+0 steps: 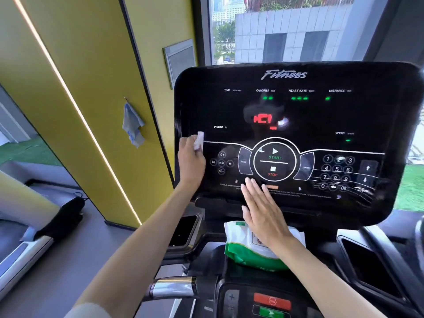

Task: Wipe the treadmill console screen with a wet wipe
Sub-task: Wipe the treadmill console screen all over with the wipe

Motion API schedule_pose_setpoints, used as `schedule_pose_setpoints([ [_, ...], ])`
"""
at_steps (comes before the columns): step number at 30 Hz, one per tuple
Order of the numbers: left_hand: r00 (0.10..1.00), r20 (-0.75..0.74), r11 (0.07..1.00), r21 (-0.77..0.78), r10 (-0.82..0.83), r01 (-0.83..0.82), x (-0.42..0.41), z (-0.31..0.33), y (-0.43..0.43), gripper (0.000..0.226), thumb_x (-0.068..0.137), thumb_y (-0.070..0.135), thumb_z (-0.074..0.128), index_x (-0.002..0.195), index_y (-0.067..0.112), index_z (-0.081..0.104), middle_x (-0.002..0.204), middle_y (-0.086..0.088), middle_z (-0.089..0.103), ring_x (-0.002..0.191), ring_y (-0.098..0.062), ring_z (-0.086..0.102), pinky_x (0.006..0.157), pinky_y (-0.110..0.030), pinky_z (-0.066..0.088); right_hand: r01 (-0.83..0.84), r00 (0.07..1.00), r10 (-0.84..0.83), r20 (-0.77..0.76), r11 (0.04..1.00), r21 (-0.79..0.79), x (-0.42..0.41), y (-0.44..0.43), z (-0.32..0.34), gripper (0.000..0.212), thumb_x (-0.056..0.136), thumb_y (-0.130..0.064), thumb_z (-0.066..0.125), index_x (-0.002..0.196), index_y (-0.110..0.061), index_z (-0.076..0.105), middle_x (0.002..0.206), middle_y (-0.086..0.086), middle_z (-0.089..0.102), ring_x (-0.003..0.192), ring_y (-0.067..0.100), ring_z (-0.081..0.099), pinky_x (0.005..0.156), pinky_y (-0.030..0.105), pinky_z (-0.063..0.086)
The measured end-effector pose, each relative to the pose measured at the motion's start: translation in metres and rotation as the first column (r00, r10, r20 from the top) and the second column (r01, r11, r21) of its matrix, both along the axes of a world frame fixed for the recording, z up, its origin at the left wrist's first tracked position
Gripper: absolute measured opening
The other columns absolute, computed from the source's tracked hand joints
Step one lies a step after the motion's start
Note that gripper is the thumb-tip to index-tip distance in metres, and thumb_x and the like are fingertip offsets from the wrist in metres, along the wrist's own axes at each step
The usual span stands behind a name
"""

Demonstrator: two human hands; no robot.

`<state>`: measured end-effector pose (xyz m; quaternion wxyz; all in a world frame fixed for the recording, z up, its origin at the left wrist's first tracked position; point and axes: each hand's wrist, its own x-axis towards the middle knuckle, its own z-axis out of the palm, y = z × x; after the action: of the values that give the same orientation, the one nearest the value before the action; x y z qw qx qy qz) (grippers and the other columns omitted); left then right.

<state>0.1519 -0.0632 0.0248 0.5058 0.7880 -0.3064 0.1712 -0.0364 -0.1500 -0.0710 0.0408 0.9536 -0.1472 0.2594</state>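
Note:
The black treadmill console screen fills the upper right, with lit green and red readouts, a START/STOP dial and a number pad. My left hand is at the screen's left edge and pinches a small folded white wet wipe against the glass near the INCLINE label. My right hand hovers with straight fingers over the console's lower edge, fingertips below the STOP button. Under that hand lies a green and white wet wipe pack on the tray beneath the console.
A yellow wall with a light strip stands left, with a blue cloth hanging on a hook. Cup holders flank the pack. Red and green buttons sit on the lower panel. A window is behind the console.

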Motion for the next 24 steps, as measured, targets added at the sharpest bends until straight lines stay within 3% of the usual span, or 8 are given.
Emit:
schedule_pose_setpoints([
  [2,0.964,0.156,0.968,0.166,-0.217,0.191,-0.01,-0.008,-0.003,0.039,0.075,-0.019,0.045,0.108,-0.003,0.06,0.102,-0.017,0.054,0.089,-0.026,0.054,0.077,-0.027,0.044,0.012,1.0,-0.012,-0.004,1.0,0.007,-0.001,-0.003,-0.001,0.05,0.096,-0.023,0.032,0.14,0.001,0.036,0.149,0.016,0.032,0.14,0.024,0.026,0.114,0.041,0.018],
  [5,0.78,0.222,0.767,0.467,-0.584,0.441,-0.019,-0.022,0.004,0.052,0.073,-0.02,0.042,0.116,0.004,0.061,0.1,-0.012,0.053,0.094,-0.025,0.054,0.079,-0.031,0.049,0.008,1.0,-0.008,-0.007,1.0,-0.002,0.001,-0.003,-0.002,0.05,0.096,-0.024,0.032,0.14,0.001,0.036,0.149,0.016,0.032,0.14,0.025,0.026,0.114,0.042,0.019],
  [11,0.986,0.105,0.99,0.063,-0.132,0.126,-0.01,0.007,-0.011,0.037,0.076,-0.017,0.043,0.105,-0.004,0.062,0.093,-0.012,0.052,0.082,-0.021,0.05,0.075,-0.03,0.043,0.008,1.0,-0.008,0.014,1.0,0.005,0.002,-0.002,-0.005,0.049,0.096,-0.023,0.033,0.137,0.003,0.04,0.146,0.018,0.036,0.138,0.026,0.03,0.113,0.043,0.02],
  [15,0.734,0.282,0.75,0.492,-0.618,0.443,-0.027,-0.009,-0.008,0.052,0.07,-0.021,0.042,0.111,0.003,0.064,0.096,-0.012,0.057,0.091,-0.023,0.053,0.082,-0.029,0.046,0.011,1.0,-0.011,0.007,1.0,-0.006,0.002,-0.003,-0.005,0.05,0.095,-0.022,0.033,0.137,0.003,0.041,0.147,0.017,0.035,0.138,0.026,0.03,0.112,0.044,0.02],
  [17,0.78,0.279,0.802,0.417,-0.56,0.427,-0.017,0.001,-0.011,0.05,0.069,-0.021,0.042,0.108,0.001,0.064,0.093,-0.015,0.056,0.087,-0.026,0.055,0.079,-0.028,0.046,0.007,1.0,-0.007,0.007,1.0,-0.007,0.002,-0.003,-0.006,0.049,0.095,-0.022,0.033,0.137,0.003,0.04,0.147,0.017,0.035,0.138,0.026,0.029,0.113,0.044,0.02],
  [20,0.957,0.166,0.971,0.088,-0.236,0.224,-0.007,0.021,-0.02,0.039,0.071,-0.02,0.045,0.1,-0.004,0.065,0.088,-0.018,0.055,0.077,-0.029,0.056,0.069,-0.024,0.042,0.011,1.0,-0.011,0.008,1.0,-0.006,0.002,-0.002,-0.006,0.049,0.095,-0.022,0.033,0.137,0.003,0.041,0.147,0.017,0.035,0.138,0.026,0.03,0.113,0.044,0.02],
  [22,0.905,0.262,0.938,0.181,-0.335,0.295,-0.013,0.017,-0.019,0.043,0.068,-0.02,0.042,0.1,-0.002,0.065,0.088,-0.018,0.056,0.08,-0.026,0.053,0.072,-0.027,0.042,0.011,1.0,-0.011,0.001,1.0,-0.008,0.002,-0.002,-0.006,0.049,0.095,-0.022,0.032,0.137,0.003,0.04,0.147,0.017,0.035,0.138,0.026,0.03,0.113,0.044,0.019],
  [24,0.752,0.291,0.775,0.461,-0.592,0.431,-0.023,0.001,-0.015,0.05,0.065,-0.02,0.04,0.102,0.002,0.065,0.091,-0.015,0.057,0.086,-0.025,0.051,0.077,-0.034,0.046,0.011,1.0,-0.011,-0.004,1.0,-0.011,0.002,-0.003,-0.006,0.05,0.095,-0.022,0.031,0.138,0.002,0.039,0.147,0.017,0.034,0.139,0.026,0.029,0.113,0.043,0.018],
])
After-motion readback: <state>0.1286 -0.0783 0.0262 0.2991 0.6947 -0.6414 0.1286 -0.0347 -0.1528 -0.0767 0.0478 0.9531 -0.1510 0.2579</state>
